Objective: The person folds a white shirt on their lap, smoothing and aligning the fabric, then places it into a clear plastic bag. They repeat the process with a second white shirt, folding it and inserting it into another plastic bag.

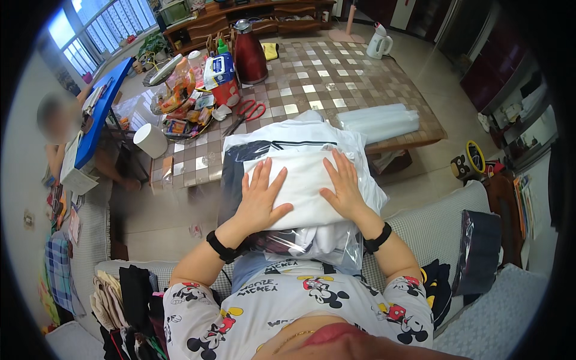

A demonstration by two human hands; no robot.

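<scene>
A folded white garment (299,193) lies before me on top of a stack, and both my hands rest flat on it. My left hand (263,198) is spread over its left part, fingers pointing away from me. On its right part lies my right hand (344,186), the thumb and fingers apart. Beneath sits a larger white garment (297,130) with a dark stripe, next to a dark cloth (234,180) on the left. Clear plastic packaging (292,243) with dark and white cloth inside shows at the near edge. How the lower layers are stacked is hidden.
A checkered table (306,90) holds red-handled scissors (245,114), a rolled bundle of clear plastic bags (378,121), a red thermos (249,54), a snack tray (189,128) and a white cup (150,140). A person sits at a blue desk (103,117) on the left. Clothes (128,301) lie on the sofa.
</scene>
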